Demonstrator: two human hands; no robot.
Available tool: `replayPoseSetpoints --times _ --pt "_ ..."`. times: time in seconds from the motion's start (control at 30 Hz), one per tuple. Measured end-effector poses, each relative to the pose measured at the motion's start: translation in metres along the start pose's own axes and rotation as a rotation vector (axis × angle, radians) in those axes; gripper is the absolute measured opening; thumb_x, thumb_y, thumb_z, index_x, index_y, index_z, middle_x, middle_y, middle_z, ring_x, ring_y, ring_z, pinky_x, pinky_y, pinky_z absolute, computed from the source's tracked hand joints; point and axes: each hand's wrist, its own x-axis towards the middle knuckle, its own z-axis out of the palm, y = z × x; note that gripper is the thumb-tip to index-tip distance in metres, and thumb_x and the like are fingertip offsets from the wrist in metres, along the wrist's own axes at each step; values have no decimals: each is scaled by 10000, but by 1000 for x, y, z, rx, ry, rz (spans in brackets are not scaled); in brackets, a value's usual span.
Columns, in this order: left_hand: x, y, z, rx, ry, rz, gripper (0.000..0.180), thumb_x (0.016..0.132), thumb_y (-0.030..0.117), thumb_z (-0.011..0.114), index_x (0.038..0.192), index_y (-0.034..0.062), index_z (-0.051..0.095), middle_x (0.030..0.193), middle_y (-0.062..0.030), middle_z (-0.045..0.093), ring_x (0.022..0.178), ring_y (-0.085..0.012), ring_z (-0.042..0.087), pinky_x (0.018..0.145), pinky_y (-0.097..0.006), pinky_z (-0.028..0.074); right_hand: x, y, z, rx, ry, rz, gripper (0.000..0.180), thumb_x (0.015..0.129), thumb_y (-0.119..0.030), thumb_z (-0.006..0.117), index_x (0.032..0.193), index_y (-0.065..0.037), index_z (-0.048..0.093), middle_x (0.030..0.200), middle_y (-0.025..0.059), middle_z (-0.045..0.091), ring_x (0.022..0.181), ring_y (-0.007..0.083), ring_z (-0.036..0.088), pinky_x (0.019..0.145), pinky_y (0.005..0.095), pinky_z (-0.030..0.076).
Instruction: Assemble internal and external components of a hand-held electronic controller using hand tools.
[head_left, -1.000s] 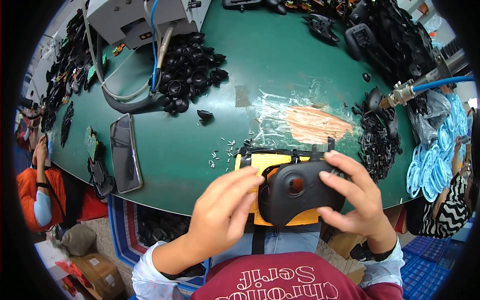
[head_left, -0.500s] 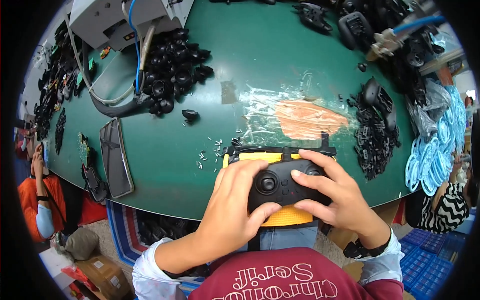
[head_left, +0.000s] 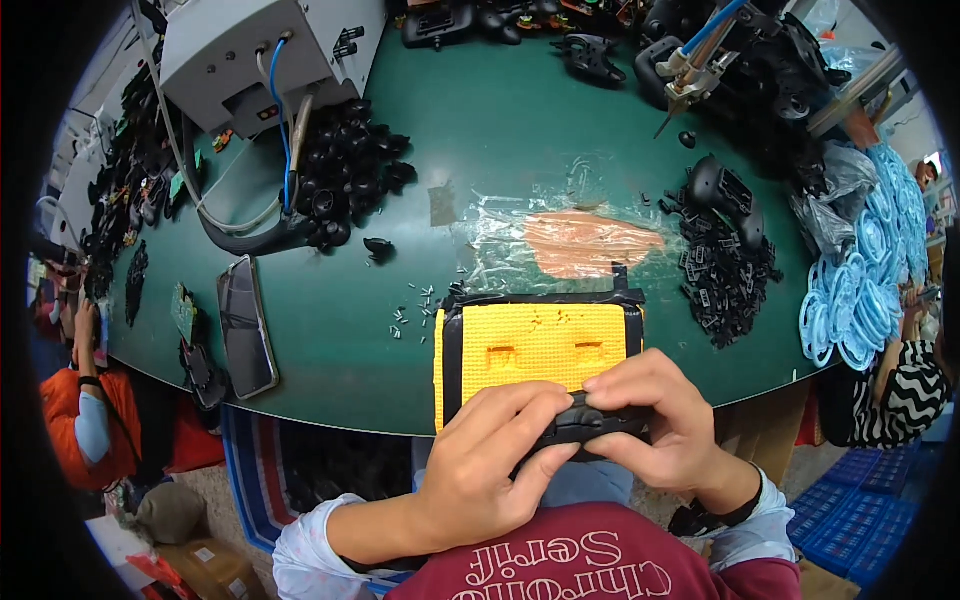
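Hands grip a black controller shell (head_left: 590, 425) just past the table's near edge: left hand (head_left: 495, 460) curled under it, right hand (head_left: 655, 420) closed over its top. A yellow foam pad (head_left: 540, 345) lies just beyond, with bare green tabletop (head_left: 330, 350) to its left and a heap of small black parts (head_left: 725, 275) to its right.

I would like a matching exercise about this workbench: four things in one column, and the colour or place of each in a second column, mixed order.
Things:
1. foam pad
2. phone
3. black controller part
4. blue rings

Descriptions:
A. held between the left hand and the right hand
B. piled at the table's right edge
C. yellow, just beyond the hands
D. lying flat near the table's left front edge

Pairs: 1-C, 2-D, 3-A, 4-B
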Motion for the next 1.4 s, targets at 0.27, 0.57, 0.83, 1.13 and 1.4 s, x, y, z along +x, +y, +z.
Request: replayPoseSetpoints --times 0.27,0.57,0.83,1.13,1.4 --pt "-8 2 7 6 57 47 399 706 -9 772 1078 -49 634 1038 -185 662 927 -308 655 819 -364 525 -8 0 10 -221 36 -171 367 707 -42 800 1057 -42 692 962 118 668 849 243 645 745 325 508" --pt "-8 5 9 -11 20 31 442 711 -29 759 1130 -32 619 1060 -170 666 960 -308 664 832 -372 528 -6 -6 6 -141 13 -125 357 687 2 811 1024 -25 695 942 133 676 870 244 651 754 318 533" --pt "-11 -9 6 -95 15 14 522 706 20 776 1181 -21 565 1101 -167 629 1001 -344 625 868 -399 504 -8 0 6 -153 10 -101 386 687 -44 831 1044 -38 684 1009 147 659 891 262 652 765 334 534" --pt "-19 -29 24 -36 118 165 593 655 11 804 1189 6 546 1085 -168 626 959 -346 629 826 -403 516 4 -9 13 -317 3 -153 382 643 -66 850 982 -16 681 935 130 681 807 266 675 700 337 550" --pt "-15 -31 19 -39 99 190 571 669 12 807 1180 11 550 1066 -163 627 946 -343 630 811 -405 515 6 -5 5 -175 -22 -91 320 684 -49 822 974 -19 691 914 123 689 851 269 673 751 352 539"
